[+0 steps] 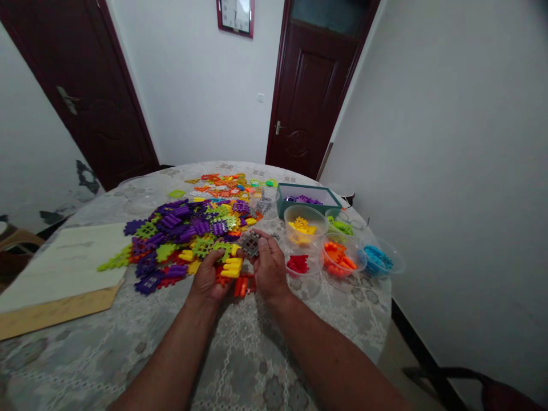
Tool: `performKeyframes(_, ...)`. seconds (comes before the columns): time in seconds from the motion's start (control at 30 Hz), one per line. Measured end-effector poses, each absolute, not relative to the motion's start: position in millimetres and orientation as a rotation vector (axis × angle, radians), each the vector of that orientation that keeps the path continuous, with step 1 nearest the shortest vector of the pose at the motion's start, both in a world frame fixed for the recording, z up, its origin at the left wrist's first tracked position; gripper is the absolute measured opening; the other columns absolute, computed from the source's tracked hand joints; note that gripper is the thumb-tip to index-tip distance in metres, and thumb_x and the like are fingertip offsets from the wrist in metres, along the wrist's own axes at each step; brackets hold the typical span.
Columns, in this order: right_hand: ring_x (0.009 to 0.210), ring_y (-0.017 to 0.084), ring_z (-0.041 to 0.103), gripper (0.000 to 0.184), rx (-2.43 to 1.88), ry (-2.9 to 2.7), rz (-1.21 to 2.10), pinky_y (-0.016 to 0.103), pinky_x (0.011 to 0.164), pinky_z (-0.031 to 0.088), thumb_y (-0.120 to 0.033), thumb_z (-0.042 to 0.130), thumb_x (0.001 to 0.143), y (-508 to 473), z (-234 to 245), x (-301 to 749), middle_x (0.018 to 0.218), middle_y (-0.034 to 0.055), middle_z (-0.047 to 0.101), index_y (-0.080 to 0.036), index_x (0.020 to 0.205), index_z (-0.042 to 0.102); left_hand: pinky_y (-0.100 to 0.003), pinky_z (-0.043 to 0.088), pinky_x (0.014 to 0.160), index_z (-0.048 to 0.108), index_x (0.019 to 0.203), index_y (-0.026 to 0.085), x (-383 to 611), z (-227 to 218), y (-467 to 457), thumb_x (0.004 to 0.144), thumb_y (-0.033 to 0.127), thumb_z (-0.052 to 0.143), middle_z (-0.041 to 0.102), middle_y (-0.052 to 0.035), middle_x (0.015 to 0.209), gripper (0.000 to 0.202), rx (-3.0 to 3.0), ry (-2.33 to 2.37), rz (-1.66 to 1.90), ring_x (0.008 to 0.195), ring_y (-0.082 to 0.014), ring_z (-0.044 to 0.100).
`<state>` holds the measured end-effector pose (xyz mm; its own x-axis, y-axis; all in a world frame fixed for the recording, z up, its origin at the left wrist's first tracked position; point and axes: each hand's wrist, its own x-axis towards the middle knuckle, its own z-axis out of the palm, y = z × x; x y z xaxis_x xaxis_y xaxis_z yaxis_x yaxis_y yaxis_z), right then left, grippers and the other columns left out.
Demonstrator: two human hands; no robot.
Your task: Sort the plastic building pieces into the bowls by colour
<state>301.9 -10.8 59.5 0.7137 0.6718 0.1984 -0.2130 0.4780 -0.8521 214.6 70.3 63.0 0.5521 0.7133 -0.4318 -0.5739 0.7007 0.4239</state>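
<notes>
My right hand [270, 268] is closed, its thumb and fingers pinching a grey square building piece [250, 244] with openings in it. My left hand [209, 278] is curled around a yellow building piece [232, 268] with rounded ridges; its fingertips are partly hidden. Both hands are close together just above the table, at the near edge of a heap of purple, green, yellow and orange notched plastic pieces [184, 225]. Below and between the hands lie orange pieces [243, 287].
Right of my hands stand clear bowls holding yellow pieces [302, 226], red pieces [298, 264], orange pieces [338, 258], blue pieces [377, 258] and green pieces [341, 226]. Behind them are a bowl of grey pieces [264, 204] and a green box [308, 200]. Flat cardboard [60, 311] lies left.
</notes>
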Motion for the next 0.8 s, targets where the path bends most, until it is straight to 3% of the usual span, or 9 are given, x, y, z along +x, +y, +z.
performKeyframes(0.2,0.065,0.015,0.069,0.033,-1.063,-0.52,0.563,0.026,0.054,0.06,-0.05,0.068,0.094,-22.8,69.6,308.7,0.085,-0.0006,0.072,-0.023,0.111,0.073,-0.033,0.067,0.059,0.067,0.112,0.012,214.2,62.9,72.5,0.081,0.005,0.058,0.074,-0.0091,0.086,0.033,0.312,0.637,0.725,0.067,-0.0208,0.075)
performKeyframes(0.33,0.04,0.01,0.055,0.037,-1.134,-0.511,0.633,0.023,0.036,0.05,-0.053,0.067,0.092,-25.5,74.5,308.7,0.074,-0.0057,0.066,-0.023,0.113,0.071,-0.032,0.067,0.058,0.067,0.113,0.013,213.3,61.5,75.5,0.079,0.005,0.057,0.074,-0.0079,0.083,0.036,0.347,0.653,0.738,0.065,-0.0206,0.074)
performKeyframes(0.43,0.043,0.009,0.057,0.037,-1.131,-0.523,0.661,0.024,0.039,0.052,-0.05,0.07,0.089,-25.3,73.8,309.4,0.082,-0.0043,0.069,-0.023,0.114,0.071,-0.033,0.068,0.06,0.067,0.115,0.015,213.0,59.4,76.9,0.078,0.004,0.059,0.074,-0.0071,0.085,0.039,0.383,0.629,0.76,0.066,-0.0204,0.074)
performKeyframes(0.57,0.065,0.012,0.065,0.032,-1.116,-0.574,0.63,0.024,0.054,0.057,-0.039,0.074,0.086,-24.9,71.3,311.0,0.091,-0.0019,0.071,-0.024,0.113,0.074,-0.033,0.067,0.058,0.067,0.116,0.018,213.7,59.6,75.5,0.078,0.005,0.061,0.075,-0.0069,0.089,0.041,0.408,0.603,0.768,0.068,-0.0214,0.074)
performKeyframes(0.7,0.08,0.015,0.067,0.034,-1.174,-0.655,0.599,0.027,0.074,0.058,-0.03,0.072,0.083,-27.6,74.5,312.3,0.095,-0.0006,0.074,-0.023,0.116,0.075,-0.031,0.066,0.058,0.066,0.109,0.016,215.2,62.8,73.4,0.077,0.005,0.063,0.074,-0.0064,0.087,0.035,0.39,0.63,0.766,0.066,-0.0202,0.073)
performKeyframes(0.8,0.084,0.017,0.069,0.033,-1.228,-0.712,0.599,0.028,0.077,0.057,-0.031,0.071,0.084,-32.2,81.5,313.7,0.095,0.001,0.076,-0.021,0.115,0.076,-0.028,0.065,0.058,0.066,0.102,0.017,215.6,61.4,73.8,0.075,0.003,0.065,0.073,-0.0049,0.085,0.03,0.397,0.625,0.808,0.066,-0.0188,0.072)
